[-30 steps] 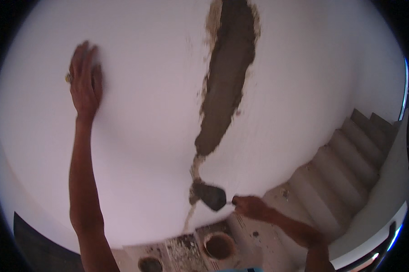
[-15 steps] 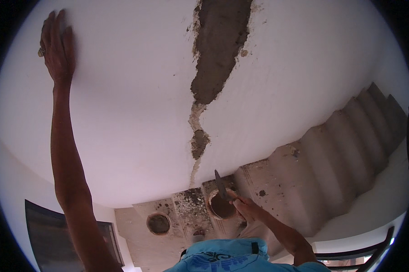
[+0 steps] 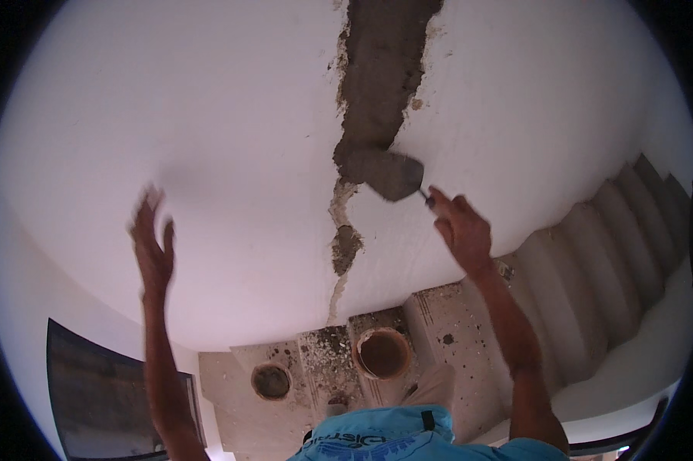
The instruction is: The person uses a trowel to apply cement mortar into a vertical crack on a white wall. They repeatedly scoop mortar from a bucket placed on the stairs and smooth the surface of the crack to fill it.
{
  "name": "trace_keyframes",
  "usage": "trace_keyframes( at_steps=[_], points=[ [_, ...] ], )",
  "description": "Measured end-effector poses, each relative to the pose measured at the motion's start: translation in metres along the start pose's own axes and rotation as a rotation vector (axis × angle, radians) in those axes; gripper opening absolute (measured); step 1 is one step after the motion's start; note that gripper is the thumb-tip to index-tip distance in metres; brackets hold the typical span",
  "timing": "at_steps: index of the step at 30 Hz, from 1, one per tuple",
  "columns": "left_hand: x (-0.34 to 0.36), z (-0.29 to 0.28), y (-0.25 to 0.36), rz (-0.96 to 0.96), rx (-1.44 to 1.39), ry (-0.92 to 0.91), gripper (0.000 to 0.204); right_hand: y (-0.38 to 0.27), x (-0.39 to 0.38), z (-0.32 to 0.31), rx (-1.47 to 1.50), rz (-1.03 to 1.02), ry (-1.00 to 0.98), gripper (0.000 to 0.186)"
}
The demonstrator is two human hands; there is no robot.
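Flanking the stairs (image 3: 592,253), two bowls (image 3: 382,353) sit below the trowel (image 3: 392,173).

- A stairwell under repair: white plastered wall (image 3: 208,154) with a mortar-filled crack (image 3: 381,84).
- Bare concrete stairs (image 3: 592,238), mortar-spattered, holding two buckets (image 3: 382,353).

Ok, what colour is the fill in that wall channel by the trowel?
Grey-brown mortar, against the white wall; the head view shows it, the trowel in the right hand.
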State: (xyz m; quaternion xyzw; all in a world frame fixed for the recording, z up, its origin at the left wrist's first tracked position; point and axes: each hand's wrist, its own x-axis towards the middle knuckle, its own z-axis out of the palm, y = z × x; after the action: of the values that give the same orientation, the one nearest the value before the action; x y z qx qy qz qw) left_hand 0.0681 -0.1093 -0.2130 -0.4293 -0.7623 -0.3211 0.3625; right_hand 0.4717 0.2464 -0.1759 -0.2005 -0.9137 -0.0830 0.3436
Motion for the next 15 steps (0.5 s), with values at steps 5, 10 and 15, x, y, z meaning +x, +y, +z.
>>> trace_keyframes(
  at_steps=[5, 10, 15],
  points=[
    [-0.257, 0.037, 0.010, -0.452, -0.210, -0.439, 0.044, 0.025, 0.063, -0.038, -0.400, -0.305, 0.135, 0.066],
    [-0.449, 0.028, 0.045, -0.720, -0.254, -1.017, 0.031, 0.035, 0.099, -0.050, -0.499, -0.417, 0.199, 0.063],
    [-0.564, 0.002, 0.052, -0.764, -0.178, -1.166, 0.033, 0.051, 0.111, -0.048, -0.586, -0.452, 0.257, 0.061]
  ],
)
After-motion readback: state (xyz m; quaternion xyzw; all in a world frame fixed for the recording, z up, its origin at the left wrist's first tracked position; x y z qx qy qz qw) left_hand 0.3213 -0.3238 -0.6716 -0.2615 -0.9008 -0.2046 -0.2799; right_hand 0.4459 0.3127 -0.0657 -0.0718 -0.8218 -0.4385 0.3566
